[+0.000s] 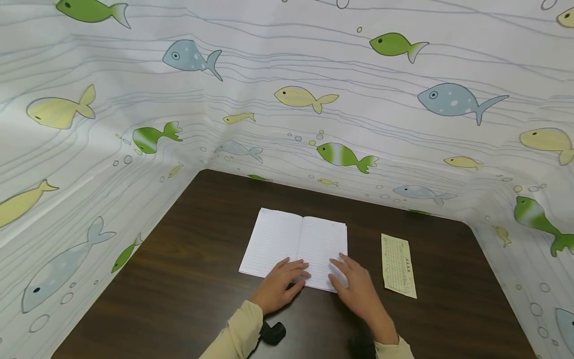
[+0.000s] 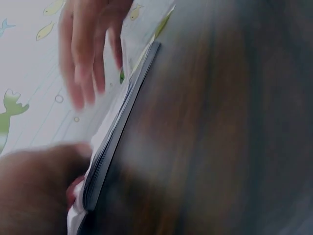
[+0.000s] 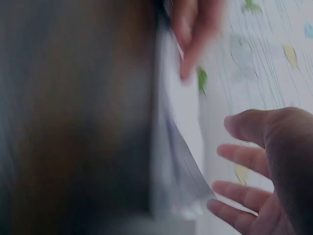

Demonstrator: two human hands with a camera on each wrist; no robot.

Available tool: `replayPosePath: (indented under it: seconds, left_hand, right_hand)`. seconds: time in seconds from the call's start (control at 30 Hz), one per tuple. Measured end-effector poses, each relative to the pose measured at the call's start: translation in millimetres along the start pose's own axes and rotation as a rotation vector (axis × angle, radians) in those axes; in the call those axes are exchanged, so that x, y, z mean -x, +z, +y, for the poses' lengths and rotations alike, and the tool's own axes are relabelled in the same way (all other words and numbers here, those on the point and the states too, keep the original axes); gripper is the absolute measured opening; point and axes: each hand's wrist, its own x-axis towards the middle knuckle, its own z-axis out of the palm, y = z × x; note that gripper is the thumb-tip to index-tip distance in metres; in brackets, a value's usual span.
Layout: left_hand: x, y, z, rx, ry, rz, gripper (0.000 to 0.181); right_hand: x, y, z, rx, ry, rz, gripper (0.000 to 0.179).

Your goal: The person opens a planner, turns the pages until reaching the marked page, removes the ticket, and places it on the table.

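An open notebook [image 1: 278, 234] with lined white pages lies on the dark table. My left hand [image 1: 280, 285] is over its near edge by the centre fold, fingers loosely extended; in the left wrist view the left thumb [image 2: 46, 169] is beside the notebook's edge. Above the right page's near corner is my right hand [image 1: 358, 289], its fingers spread. From the right wrist, the fingers [image 3: 244, 196] show apart, pinching nothing, and a page corner appears lifted close to them. Whether either hand touches the paper is hard to tell through the blur.
To the right of the notebook lies a pale yellow printed slip [image 1: 398, 267]. The dark wooden table [image 1: 193, 239] is enclosed at the back and sides by a white fish-patterned sheet [image 1: 251, 75]. A black strap piece [image 1: 272, 333] hangs at the left wrist.
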Motion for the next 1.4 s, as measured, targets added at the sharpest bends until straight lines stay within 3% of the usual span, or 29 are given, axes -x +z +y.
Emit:
replayPosePath:
  seconds: [0.07,0.13,0.2,0.27,0.37,0.5,0.63,0.8,1.0,1.13,1.2,1.27,1.33,1.4]
  left_hand:
    - [-0.9,2.3,1.0,-0.045,-0.028,0.107,0.015]
    - [-1.5,1.0,1.7,-0.102,-0.106,0.24,0.013]
    - [-2.1,-6.4,1.4,-0.136,-0.235,0.356,0.012]
    - [-2.3,-19.8,0.5,-0.12,-0.394,0.418,0.011]
    - [-2.5,-45.0,-2.1,-0.05,-0.615,0.409,0.019]
    - [1.1,-72.6,-5.0,0.042,-0.807,0.297,0.038]
    - [4.3,-88.2,-7.6,0.111,-0.901,0.225,0.047]
    - [4.3,-97.1,-14.6,0.242,-0.958,0.239,0.049]
    - [5.2,-99.2,-24.5,0.394,-0.99,0.282,0.048]
    - [1.3,-95.7,-21.4,0.486,-0.923,0.381,0.046]
    - [-2.5,-91.0,-15.2,0.533,-0.82,0.458,0.045]
    - [-6.7,-83.7,-6.5,0.576,-0.675,0.513,0.046]
    - [-10.6,-73.9,3.5,0.602,-0.527,0.495,0.05]
    - [-13.4,-61.9,12.6,0.566,-0.406,0.399,0.057]
  right_hand:
    - [5.2,9.4,-4.5,-0.016,-0.016,-0.036,0.037]
    - [10.0,14.7,-6.5,-0.033,0.0,-0.056,0.037]
    - [14.1,16.7,-7.2,-0.048,0.04,-0.067,0.037]
    - [16.6,17.0,-7.1,-0.061,0.079,-0.082,0.041]
    - [18.2,16.6,-6.4,-0.087,0.115,-0.103,0.046]
    - [17.9,17.1,-6.8,-0.08,0.133,-0.124,0.049]
    - [18.2,18.1,-6.8,-0.069,0.149,-0.128,0.05]
    - [16.9,19.4,-9.4,-0.076,0.147,-0.113,0.052]
    - [18.6,20.7,-13.4,-0.088,0.156,-0.102,0.052]
    - [19.3,21.8,-12.3,-0.099,0.155,-0.091,0.052]
    - [19.3,22.0,-11.5,-0.108,0.154,-0.086,0.052]
    - [19.3,21.5,-10.8,-0.123,0.153,-0.08,0.052]
    - [19.1,20.2,-9.8,-0.157,0.165,-0.078,0.053]
    - [18.2,18.1,-8.6,-0.24,0.197,-0.063,0.056]
